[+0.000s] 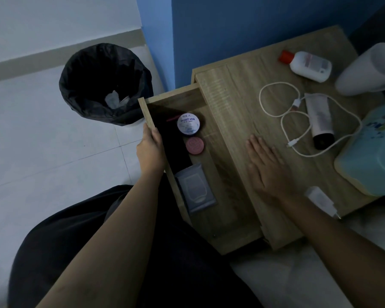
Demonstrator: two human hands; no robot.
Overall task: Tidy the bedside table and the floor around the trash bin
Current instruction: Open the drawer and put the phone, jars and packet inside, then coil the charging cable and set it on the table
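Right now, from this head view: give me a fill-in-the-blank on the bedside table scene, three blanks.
1. The left hand grips the front edge of the open wooden ____.
2. The right hand lies flat on the wooden ____ top.
3. The round white-lidded jar sits beside a round ____ tin in that compartment.

Missing: drawer; table; pink

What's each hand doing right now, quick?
Left hand: closed on the front edge of the open drawer.
Right hand: open, flat on the table top, holding nothing.
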